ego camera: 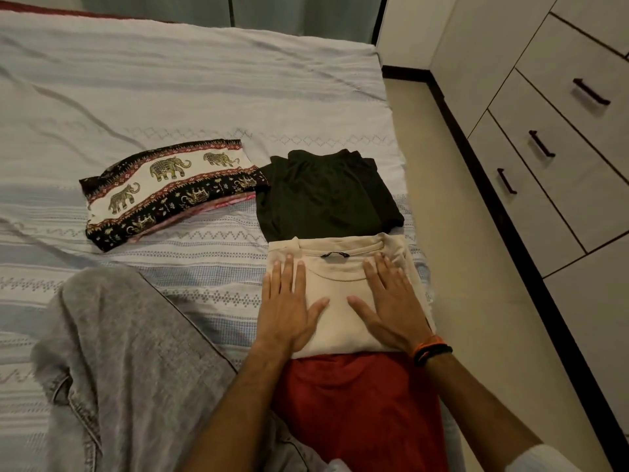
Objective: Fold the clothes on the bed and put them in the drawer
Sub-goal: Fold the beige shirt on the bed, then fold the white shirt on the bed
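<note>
A folded beige shirt (340, 315) lies near the bed's right edge. Both my hands press flat on it with straight fingers: my left hand (289, 308) on its left half, my right hand (391, 308) on its right half. Under its near edge lies a red garment (360, 413). Just beyond the beige shirt sits a folded dark garment (323, 195). To the left of that lies a folded elephant-print cloth (166, 192). Grey jeans (129, 362) lie unfolded at the near left of the bed.
The bed (170, 83) has a pale striped cover. On the right, across a strip of cream floor (459, 233), stands a white cabinet with three closed drawers (558, 137) and dark handles.
</note>
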`<action>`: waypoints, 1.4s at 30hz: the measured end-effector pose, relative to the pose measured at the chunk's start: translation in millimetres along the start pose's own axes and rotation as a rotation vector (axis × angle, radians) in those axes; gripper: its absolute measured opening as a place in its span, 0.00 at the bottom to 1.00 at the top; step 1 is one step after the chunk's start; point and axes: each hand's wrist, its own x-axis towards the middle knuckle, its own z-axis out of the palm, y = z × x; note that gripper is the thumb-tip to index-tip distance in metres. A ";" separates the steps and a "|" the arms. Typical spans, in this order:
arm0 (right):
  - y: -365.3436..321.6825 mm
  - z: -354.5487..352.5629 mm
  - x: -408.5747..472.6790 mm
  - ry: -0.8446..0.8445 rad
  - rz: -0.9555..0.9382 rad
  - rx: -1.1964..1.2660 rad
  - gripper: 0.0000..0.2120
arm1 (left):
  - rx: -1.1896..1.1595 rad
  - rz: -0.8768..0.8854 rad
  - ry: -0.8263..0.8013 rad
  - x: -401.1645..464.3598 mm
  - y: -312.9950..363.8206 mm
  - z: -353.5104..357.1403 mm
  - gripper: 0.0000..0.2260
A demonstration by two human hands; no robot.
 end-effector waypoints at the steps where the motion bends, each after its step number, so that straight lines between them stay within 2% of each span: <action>1: 0.3 0.4 0.8 0.000 0.001 -0.003 0.43 | -0.002 -0.005 0.002 -0.1 -2.8 1.9 0.44; 8: -8.3 -11.6 1.7 -0.020 0.020 0.023 0.43 | 0.011 -0.015 -0.055 1.9 0.5 -9.1 0.44; 11: -19.3 -29.7 12.7 0.064 0.018 0.057 0.42 | -0.011 0.006 -0.096 6.6 -3.7 -28.6 0.39; 14: -47.2 -57.3 35.8 0.165 -0.011 0.181 0.35 | -0.079 -0.004 -0.018 9.7 -18.1 -61.1 0.35; 19: -118.3 -84.1 90.7 0.183 -0.181 0.300 0.25 | -0.168 -0.102 0.156 7.8 -56.7 -125.8 0.32; 26: -304.4 -89.1 147.3 0.059 -0.548 0.355 0.20 | -0.192 -0.424 0.374 -45.2 -184.3 -191.6 0.26; 32: -491.5 -41.2 143.7 -0.155 -0.854 0.342 0.20 | -0.222 -0.794 0.470 -153.3 -324.4 -214.1 0.31; 37: -618.0 11.5 120.6 -0.342 -0.989 0.279 0.21 | -0.266 -1.072 0.493 -248.5 -424.1 -217.8 0.30; 42: -719.9 69.3 117.0 -0.439 -1.094 0.124 0.23 | -0.290 -1.254 0.478 -309.1 -515.4 -203.8 0.29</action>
